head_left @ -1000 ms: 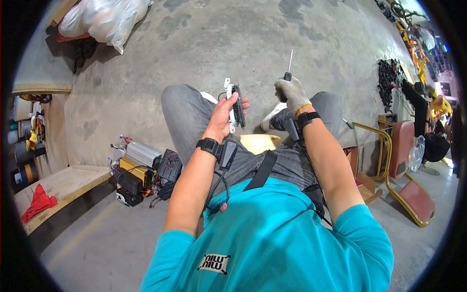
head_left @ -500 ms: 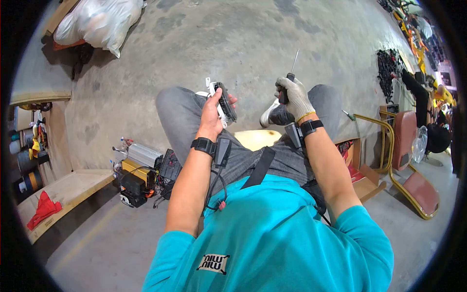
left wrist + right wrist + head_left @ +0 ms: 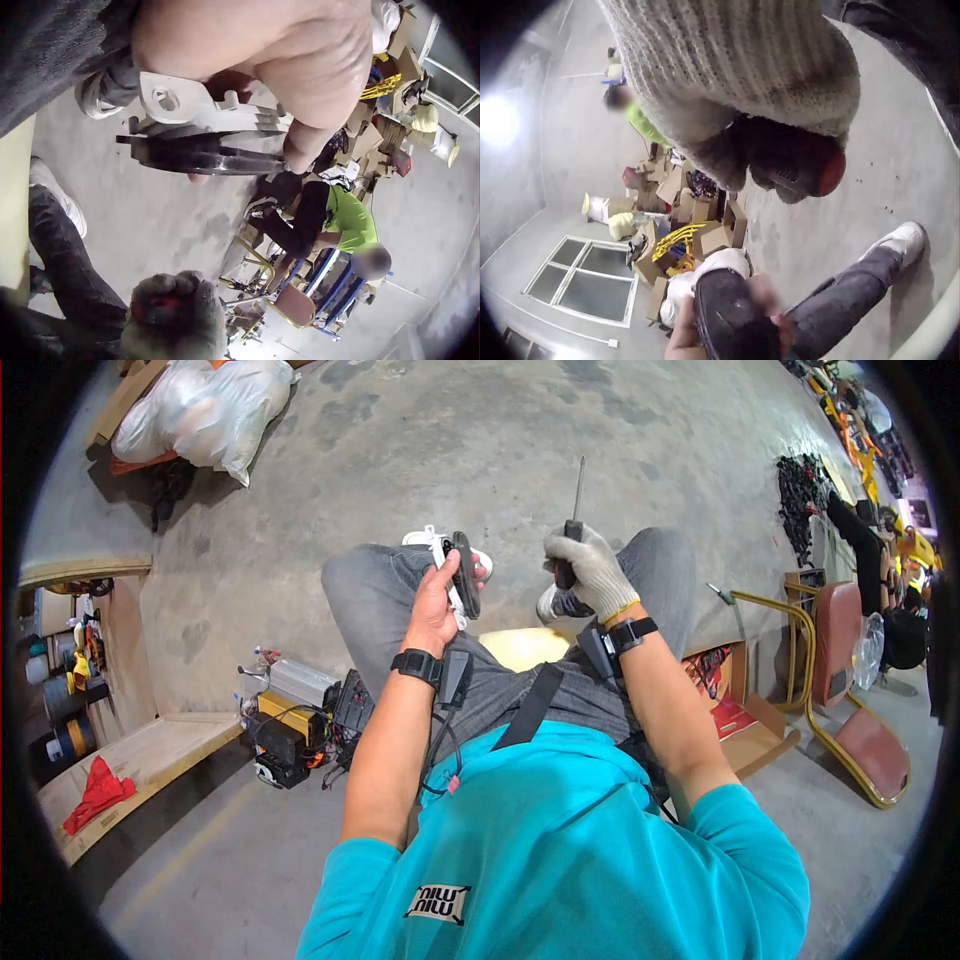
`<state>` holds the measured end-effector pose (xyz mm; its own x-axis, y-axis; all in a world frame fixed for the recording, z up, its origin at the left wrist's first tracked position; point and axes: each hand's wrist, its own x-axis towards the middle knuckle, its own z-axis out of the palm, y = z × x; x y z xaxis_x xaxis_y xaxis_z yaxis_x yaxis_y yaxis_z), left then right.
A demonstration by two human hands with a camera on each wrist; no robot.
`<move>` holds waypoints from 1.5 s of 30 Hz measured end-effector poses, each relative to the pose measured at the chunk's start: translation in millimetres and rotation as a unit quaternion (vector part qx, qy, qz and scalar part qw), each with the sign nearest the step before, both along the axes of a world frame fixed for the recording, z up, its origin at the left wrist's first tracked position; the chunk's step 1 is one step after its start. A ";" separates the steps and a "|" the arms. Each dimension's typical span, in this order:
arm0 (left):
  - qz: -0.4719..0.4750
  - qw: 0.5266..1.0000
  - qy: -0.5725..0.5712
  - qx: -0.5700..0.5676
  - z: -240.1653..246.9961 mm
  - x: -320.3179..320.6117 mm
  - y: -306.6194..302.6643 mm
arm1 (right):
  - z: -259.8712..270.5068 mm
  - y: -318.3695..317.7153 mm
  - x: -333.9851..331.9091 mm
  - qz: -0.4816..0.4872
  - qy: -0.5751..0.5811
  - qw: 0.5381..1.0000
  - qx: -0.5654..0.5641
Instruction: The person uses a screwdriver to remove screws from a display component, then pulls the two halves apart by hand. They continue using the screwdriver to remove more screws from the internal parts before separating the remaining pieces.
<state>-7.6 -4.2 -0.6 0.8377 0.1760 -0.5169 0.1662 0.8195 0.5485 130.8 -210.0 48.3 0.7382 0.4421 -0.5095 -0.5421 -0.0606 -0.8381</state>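
My bare left hand [image 3: 430,612] grips an oval black part [image 3: 464,572] joined to a white plastic bracket [image 3: 171,97]. The thumb lies along the near side, and fingertips show past the far edge. The bracket has a tab with a hole at one end. On my right hand [image 3: 600,575] is a knitted white glove. It holds a screwdriver [image 3: 573,532] by its black-and-red handle, the metal shaft pointing away from me. The two hands are apart above my lap, and the screwdriver tip touches nothing. In the right wrist view the black part [image 3: 731,319] shows its broad dark face.
A silver and yellow electrical unit [image 3: 300,685] with wires lies left of my leg. Beyond it stands a wooden bench [image 3: 150,745] with a red cloth. To the right are an open cardboard box [image 3: 755,735] and a tipped chair [image 3: 835,635]. Another person [image 3: 352,225] sits farther off.
The black part has turned in my left hand, and that hand has moved slightly left. My right hand has drifted a little left with the screwdriver.
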 end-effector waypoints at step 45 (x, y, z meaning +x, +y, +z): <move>-0.094 0.989 -0.059 -0.097 9.3 8.5 -7.3 | -2.7 -27.9 -1.2 -0.194 0.100 0.970 0.103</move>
